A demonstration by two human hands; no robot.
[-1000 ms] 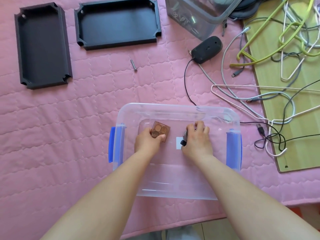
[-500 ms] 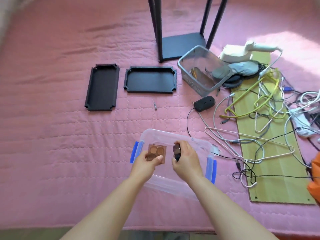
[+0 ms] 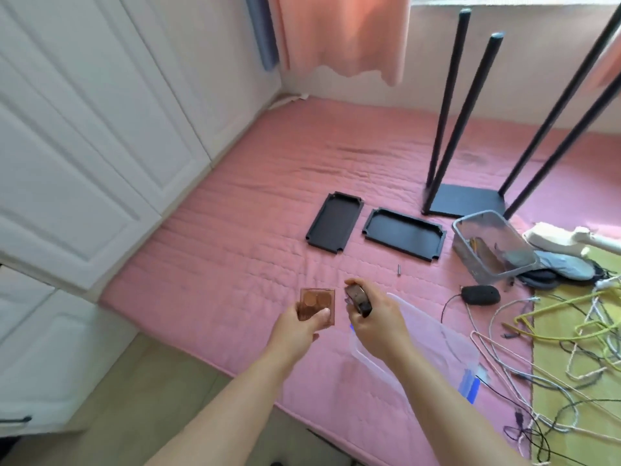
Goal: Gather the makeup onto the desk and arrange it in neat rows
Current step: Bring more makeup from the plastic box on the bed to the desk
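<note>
I see a bed covered by a pink quilted spread, running up to white cupboard doors on the left and a pale wall with a peach curtain at the far end. An upturned black stand pokes its legs up near the far right. Two black trays lie side by side mid-bed, a small screw just in front of them.

My left hand holds a square, see-through brown eyeshadow palette, thumb pressed on its lid, round pans showing inside. My right hand curls round a small dark compact, tilted. Both are held in the air above the near edge of the bed, just apart from each other.

A clear plastic bin with blue latches sits under my right forearm. To the right lie a grey basket, a black mouse, and tangled cables and hangers. The left half of the bed is bare quilt; tiled floor shows below.
</note>
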